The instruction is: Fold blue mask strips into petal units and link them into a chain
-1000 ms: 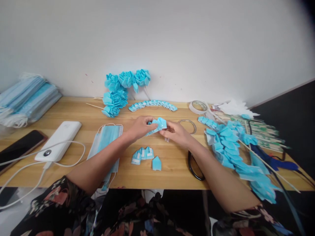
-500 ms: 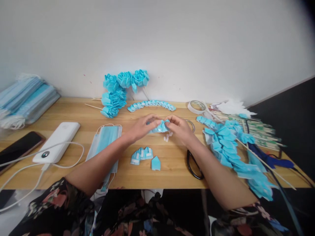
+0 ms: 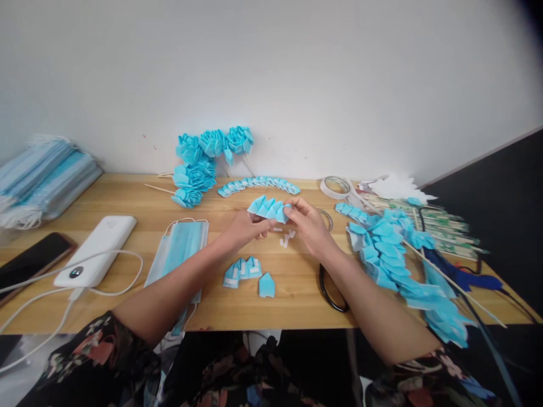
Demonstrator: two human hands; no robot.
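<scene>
Strip [image 3: 267, 208] of pleated blue material spans two bare hands above a wooden counter [image 3: 297, 308], viewed from the head camera. The left hand [image 3: 248, 227] has its grip closed on the strip's left and lower part, thumb along the bottom edge, other fingers largely hidden behind. The right hand [image 3: 308, 226] pinches the right end, its grip narrowed to the thickness of the material between thumb and fingers. White scraps [image 3: 285, 242] lie just below the hands, near the right thumb. Closer to the counter's front edge, a joined row [image 3: 242, 271] of blue pieces rests just beside a single pointed piece [image 3: 267, 285]. Beyond the hands, a curved band [image 3: 258, 182] lies near the wall, with blue flowers [image 3: 195, 172] on sticks to its left and a tape roll [image 3: 335, 187] to its right. Masks [image 3: 185, 249] lie beside the left forearm; a blue heap [image 3: 384, 249] spreads beyond the right forearm.
</scene>
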